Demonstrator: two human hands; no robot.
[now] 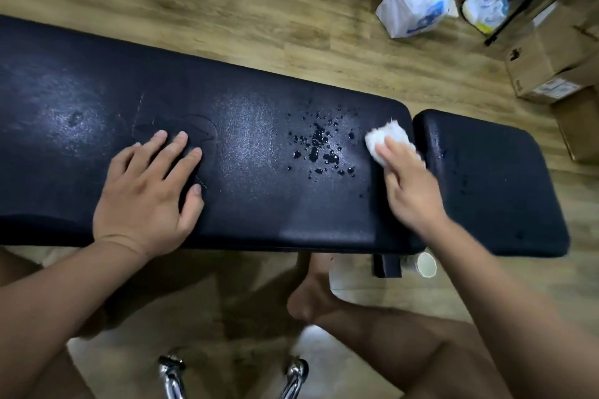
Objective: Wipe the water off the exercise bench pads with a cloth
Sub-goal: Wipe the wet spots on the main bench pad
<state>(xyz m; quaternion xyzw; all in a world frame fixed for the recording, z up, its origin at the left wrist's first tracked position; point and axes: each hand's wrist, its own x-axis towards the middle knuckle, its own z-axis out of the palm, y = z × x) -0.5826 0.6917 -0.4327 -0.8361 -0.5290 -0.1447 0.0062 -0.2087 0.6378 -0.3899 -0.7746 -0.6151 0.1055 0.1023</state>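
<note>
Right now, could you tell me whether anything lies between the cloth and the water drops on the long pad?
Nothing visible does. The right hand presses the white cloth onto the long pad near its right end; only bare pad lies between it and the water drops to its left. The left hand rests flat beyond them.

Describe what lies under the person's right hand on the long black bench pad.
A crumpled white cloth, pressed by the right hand onto the long black bench pad near its right end. The fingers cover part of it; the pad surface beneath is hidden.
</note>
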